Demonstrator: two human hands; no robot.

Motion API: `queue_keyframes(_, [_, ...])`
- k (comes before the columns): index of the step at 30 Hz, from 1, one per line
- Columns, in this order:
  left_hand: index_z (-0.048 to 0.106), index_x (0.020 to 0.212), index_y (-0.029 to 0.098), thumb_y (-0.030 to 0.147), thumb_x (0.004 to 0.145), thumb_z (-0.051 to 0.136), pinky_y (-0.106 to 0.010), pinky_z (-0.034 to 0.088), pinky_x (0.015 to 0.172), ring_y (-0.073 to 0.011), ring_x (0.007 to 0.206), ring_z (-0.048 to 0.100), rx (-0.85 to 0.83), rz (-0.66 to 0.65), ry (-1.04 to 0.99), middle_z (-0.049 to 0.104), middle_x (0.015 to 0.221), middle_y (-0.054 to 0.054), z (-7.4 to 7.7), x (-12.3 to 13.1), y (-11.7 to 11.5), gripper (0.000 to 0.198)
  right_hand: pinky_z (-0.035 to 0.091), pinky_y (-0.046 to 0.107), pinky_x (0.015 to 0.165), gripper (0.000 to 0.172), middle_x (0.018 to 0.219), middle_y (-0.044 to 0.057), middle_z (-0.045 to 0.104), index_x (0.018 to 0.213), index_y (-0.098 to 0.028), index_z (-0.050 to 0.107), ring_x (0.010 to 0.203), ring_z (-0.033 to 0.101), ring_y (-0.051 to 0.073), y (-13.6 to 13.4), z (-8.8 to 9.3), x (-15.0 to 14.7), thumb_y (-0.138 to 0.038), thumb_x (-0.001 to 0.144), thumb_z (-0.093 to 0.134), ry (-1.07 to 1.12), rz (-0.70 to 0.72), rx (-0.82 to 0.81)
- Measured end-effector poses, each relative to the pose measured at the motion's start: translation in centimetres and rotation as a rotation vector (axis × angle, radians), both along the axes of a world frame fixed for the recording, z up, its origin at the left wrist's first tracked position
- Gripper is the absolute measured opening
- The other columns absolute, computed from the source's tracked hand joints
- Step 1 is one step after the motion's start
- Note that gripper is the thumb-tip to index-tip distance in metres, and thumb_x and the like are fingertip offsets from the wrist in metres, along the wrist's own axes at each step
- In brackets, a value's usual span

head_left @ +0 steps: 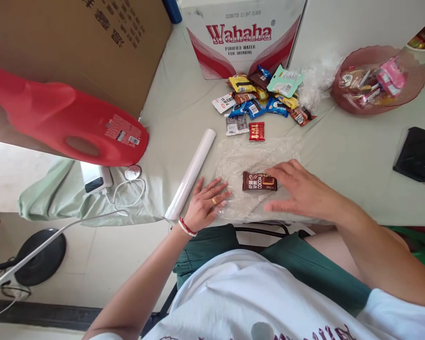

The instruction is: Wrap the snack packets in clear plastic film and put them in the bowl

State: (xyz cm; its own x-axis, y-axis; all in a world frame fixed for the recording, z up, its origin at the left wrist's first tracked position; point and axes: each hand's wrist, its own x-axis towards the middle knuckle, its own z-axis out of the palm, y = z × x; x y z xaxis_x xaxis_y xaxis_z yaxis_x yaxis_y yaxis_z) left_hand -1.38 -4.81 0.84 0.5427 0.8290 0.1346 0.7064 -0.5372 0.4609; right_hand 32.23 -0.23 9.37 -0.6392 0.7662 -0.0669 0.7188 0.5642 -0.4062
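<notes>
Head view: brown "COCOA" snack packet (259,181) lies on clear plastic film sheet (250,156), near table's front edge.
Both spread wide, holding nothing: left hand (207,203) flat on film's left side, right hand (301,191) w/ fingertips at packet's right end. White "Wahaha" carton (242,40) stands behind, free cloth btw.

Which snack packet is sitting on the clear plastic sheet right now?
The brown cocoa packet, beside the right hand. It alone lies on the plastic sheet; the other packets lie farther back, toward the white box.
</notes>
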Motion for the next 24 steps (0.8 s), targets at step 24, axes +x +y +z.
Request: queue_keyframes(24, [0.067,0.121,0.019,0.036,0.089,0.065,-0.056,0.042,0.110,-0.0335,0.119,0.055,0.243,0.745,-0.182,0.062,0.119,-0.014,0.2,3.2,6.1,0.036,0.047,0.040,0.090,0.029,0.113,0.014,0.071,0.117,-0.017,0.073,0.105,0.060,0.031,8.1,-3.3,1.3,-0.031,0.097,0.057,-0.176,-0.454,0.022])
